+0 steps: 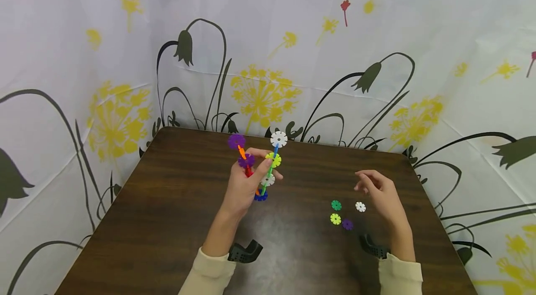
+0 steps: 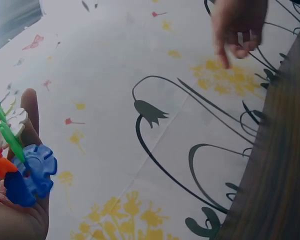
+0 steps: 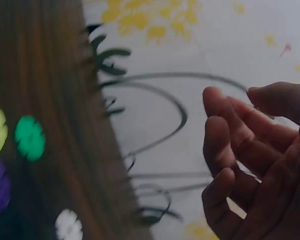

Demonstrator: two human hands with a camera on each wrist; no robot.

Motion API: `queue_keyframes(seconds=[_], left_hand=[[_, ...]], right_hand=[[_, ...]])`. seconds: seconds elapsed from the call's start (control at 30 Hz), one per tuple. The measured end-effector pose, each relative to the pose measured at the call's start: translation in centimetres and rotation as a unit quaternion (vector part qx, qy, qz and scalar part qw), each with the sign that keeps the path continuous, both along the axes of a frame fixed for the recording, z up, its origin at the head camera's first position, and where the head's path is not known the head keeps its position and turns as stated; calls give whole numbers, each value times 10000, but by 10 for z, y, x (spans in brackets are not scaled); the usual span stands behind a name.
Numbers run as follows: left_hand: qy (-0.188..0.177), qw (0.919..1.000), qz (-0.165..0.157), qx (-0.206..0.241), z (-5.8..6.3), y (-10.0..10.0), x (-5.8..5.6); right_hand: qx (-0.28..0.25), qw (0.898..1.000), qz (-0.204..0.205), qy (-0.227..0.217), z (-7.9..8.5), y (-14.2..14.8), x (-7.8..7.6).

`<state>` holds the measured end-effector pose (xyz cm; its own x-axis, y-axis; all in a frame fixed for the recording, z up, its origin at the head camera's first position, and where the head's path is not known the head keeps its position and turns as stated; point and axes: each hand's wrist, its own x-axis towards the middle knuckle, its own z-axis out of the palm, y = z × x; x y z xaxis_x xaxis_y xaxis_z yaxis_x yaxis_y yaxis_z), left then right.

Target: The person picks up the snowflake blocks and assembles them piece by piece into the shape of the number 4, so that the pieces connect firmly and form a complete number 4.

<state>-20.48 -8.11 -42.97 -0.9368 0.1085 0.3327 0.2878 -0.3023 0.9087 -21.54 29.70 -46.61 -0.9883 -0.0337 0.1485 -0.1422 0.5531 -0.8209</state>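
My left hand (image 1: 239, 195) grips a V-shaped string of interlocking notched plastic discs, raised over the table. One arm of it ends in a purple disc (image 1: 236, 141), the other in a white disc (image 1: 278, 139). A blue disc (image 2: 40, 167) joins them at the bottom, with orange and green pieces slotted in beside it. The thumb lies along the side near a yellow-green disc (image 1: 274, 160). Away to the right, my right hand (image 1: 383, 192) hovers with loosely bent fingers and nothing between them; in the right wrist view the fingertips (image 3: 217, 127) are apart from the thumb.
Loose discs lie on the brown table (image 1: 167, 220) near the right hand: green (image 1: 336, 205), yellow (image 1: 335, 218), purple (image 1: 347, 224) and white (image 1: 360, 207). A white flower-printed curtain (image 1: 268, 30) hangs behind the table's far edge. Black wrist mounts (image 1: 245, 252) sit at both cuffs.
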Motion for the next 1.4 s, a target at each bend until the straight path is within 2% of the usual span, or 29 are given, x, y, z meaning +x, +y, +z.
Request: queue_keyframes(seconds=[0.17, 0.33, 0.43, 0.53, 0.7, 0.9, 1.1, 1.23, 1.4], left_hand=[[55, 9997, 153, 179, 1, 0, 0], [4, 9994, 81, 334, 1, 3, -1], [114, 9994, -81, 313, -1, 5, -1], [238, 9991, -228, 250, -2, 5, -1], [203, 9980, -439, 398, -3, 5, 1], [-158, 9960, -625, 623, 0, 6, 2], [-470, 9934, -785, 697, 2, 8, 4], [-483, 9928, -956, 540, 2, 8, 4], [-361, 9945, -958, 204, 2, 9, 5]], right_hand=[[523, 9963, -99, -674, -35, 28, 3], [1156, 9825, -228, -1442, -70, 44, 2], [1276, 9769, -371, -1675, -85, 49, 3], [1407, 9740, -506, -1703, -92, 49, 3], [1361, 9741, -597, -1707, -92, 46, 1], [838, 9772, -472, -1895, -89, 45, -1], [278, 9792, -620, -1910, -87, 42, -1], [-368, 9845, -659, -1581, -77, 20, 1], [-1366, 9848, -380, -1002, -55, -19, 5]])
